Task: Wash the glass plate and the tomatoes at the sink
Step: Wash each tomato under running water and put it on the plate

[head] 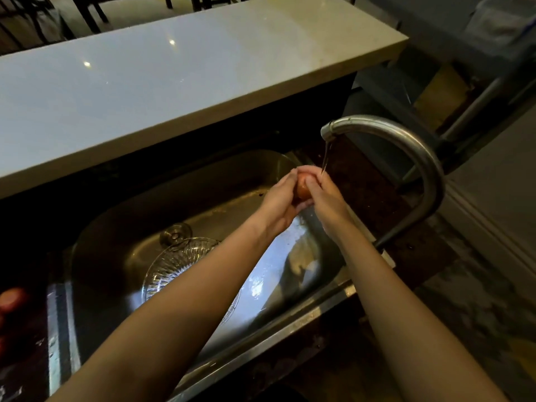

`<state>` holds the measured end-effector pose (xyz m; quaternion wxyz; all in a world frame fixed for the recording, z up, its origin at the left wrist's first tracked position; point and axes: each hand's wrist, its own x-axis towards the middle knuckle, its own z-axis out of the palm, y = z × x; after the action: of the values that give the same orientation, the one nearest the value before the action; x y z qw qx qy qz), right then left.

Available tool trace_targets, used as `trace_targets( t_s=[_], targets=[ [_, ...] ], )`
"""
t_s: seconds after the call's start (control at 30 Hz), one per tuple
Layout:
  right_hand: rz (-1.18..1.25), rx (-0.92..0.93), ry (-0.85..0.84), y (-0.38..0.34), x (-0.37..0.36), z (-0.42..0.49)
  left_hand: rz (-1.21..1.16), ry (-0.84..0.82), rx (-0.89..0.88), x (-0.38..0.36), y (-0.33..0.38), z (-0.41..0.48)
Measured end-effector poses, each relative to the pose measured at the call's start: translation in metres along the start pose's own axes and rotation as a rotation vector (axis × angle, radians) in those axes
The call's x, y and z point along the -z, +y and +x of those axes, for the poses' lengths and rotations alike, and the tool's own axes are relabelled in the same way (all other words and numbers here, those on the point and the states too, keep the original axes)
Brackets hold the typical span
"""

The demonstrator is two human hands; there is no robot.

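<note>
A red tomato (302,189) is held between both hands over the steel sink (121,224), under a thin stream of water from the curved faucet (406,146). My left hand (278,204) cups it from the left, and my right hand (324,198) presses on it from the right. The ribbed glass plate (177,265) lies on the sink floor, partly hidden by my left forearm. More tomatoes (11,300) rest in the dark on the counter left of the sink.
A pale raised countertop (174,76) runs behind the sink. The drain (175,235) sits just beyond the plate. The faucet's stem rises at the sink's right edge. Chair legs stand beyond the counter, and grey floor lies to the right.
</note>
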<state>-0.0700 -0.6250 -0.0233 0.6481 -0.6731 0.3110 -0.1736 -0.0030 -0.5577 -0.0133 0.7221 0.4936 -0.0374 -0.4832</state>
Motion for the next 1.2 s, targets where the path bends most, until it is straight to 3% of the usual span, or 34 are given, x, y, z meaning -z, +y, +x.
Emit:
trace_targets(
  t_s=[0.13,0.33,0.43,0.6,0.8,0.9,1.03,1.1,1.2],
  targets=[
    [0.127,-0.063,0.203,-0.006,0.003,0.000,0.108,-0.065,-0.015,-0.016,-0.005,0.004],
    [0.149,-0.012,0.176,-0.006,0.010,-0.008,0.122,0.064,0.015,-0.034,-0.004,0.007],
    [0.098,-0.005,0.182,-0.004,0.006,-0.009,0.250,0.043,-0.034,-0.039,-0.003,0.009],
    [0.160,-0.039,0.335,-0.014,0.008,-0.002,0.281,-0.025,-0.102,-0.046,-0.008,0.004],
    [-0.429,0.150,0.196,-0.020,0.009,-0.010,0.390,0.063,-0.049,-0.038,0.015,0.008],
    [-0.431,0.085,0.194,-0.028,0.021,-0.006,0.642,0.021,-0.064,-0.035,0.017,0.005],
    [-0.380,-0.037,0.187,-0.038,0.022,-0.002,1.134,0.148,-0.322,-0.036,0.017,0.009],
    [-0.281,-0.194,0.178,-0.042,0.021,-0.001,1.311,0.228,-0.489,-0.035,0.015,0.008],
    [-0.060,-0.368,0.107,-0.050,0.027,-0.004,1.454,0.162,-0.794,-0.029,0.011,0.002]
  ],
)
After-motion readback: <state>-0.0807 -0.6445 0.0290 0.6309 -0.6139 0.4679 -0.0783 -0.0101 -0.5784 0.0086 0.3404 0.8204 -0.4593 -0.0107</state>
